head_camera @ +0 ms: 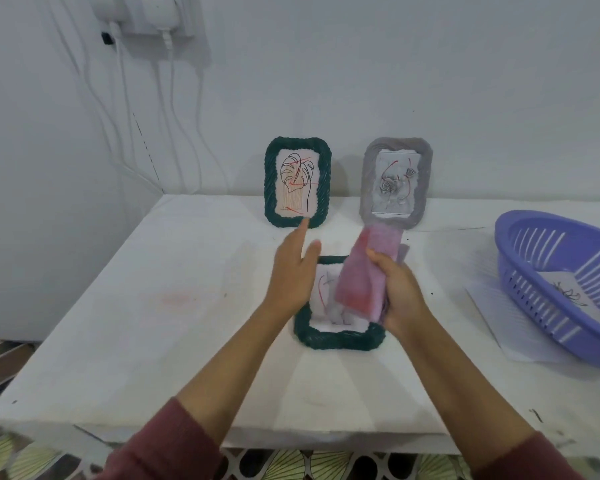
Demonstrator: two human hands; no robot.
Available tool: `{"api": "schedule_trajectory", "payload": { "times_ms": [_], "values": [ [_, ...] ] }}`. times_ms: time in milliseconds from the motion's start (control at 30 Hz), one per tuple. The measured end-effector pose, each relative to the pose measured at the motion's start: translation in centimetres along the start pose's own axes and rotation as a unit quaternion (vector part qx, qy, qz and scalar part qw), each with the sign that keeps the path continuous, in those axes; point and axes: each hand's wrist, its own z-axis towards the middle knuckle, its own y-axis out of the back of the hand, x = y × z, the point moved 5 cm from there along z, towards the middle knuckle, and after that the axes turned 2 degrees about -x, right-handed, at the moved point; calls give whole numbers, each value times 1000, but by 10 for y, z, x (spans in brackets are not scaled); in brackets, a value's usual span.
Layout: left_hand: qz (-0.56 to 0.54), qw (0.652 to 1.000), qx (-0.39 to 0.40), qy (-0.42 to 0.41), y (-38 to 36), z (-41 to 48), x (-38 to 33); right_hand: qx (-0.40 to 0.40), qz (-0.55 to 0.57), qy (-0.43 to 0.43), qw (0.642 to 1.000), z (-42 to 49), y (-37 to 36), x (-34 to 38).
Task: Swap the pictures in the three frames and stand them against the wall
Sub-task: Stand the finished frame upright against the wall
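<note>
**One frame flat under the hands, two upright at the wall**

The third frame, dark green and woven, lies flat on the white table, near its middle and in front of the other two. Its picture, white paper with thin red and grey lines, faces up and is partly hidden by both hands.

The right hand is curled round a pink cloth, gripping it above the right half of the lying frame. The left hand holds nothing. Its fingers are straight and spread over the frame's left edge, the forefinger reaching toward the bottom rim of the standing green frame. Whether it touches that rim cannot be told.

That green frame stands upright against the wall and holds a leaf drawing. Just to its right, a grey frame also leans on the wall, with a rose drawing inside. The top of the cloth overlaps its lower edge in this view.

At the table's right end sits a purple slotted basket on a white sheet, with a paper bearing a dark line drawing inside. A wall socket at upper left trails white cables down behind the table.
</note>
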Motion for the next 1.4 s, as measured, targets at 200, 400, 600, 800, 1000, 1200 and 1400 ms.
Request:
{"api": "schedule_trajectory", "payload": {
  "times_ms": [200, 400, 600, 800, 1000, 1200, 1400],
  "values": [
    [287, 954, 63, 53, -26, 9, 81, -65, -384, 212, 896, 24, 6, 32],
    [300, 952, 45, 29, -28, 9, 83, 72, -638, 270, 717, 56, -12, -18],
    [308, 950, 50, 28, -28, 11, 83, 135, -717, 295, 616, 58, -15, -38],
    [309, 949, 64, 28, -30, 13, 86, 283, -696, 320, 577, 27, 10, -50],
    [299, 952, 64, 21, -30, 13, 86, 169, -730, 308, 586, 70, -7, -25],
    [295, 953, 65, 23, -29, 14, 86, 305, -715, 296, 556, 19, 5, -45],
    [297, 952, 64, 21, -30, 14, 86, 210, -746, 308, 551, 72, 7, -23]
  ]
}}
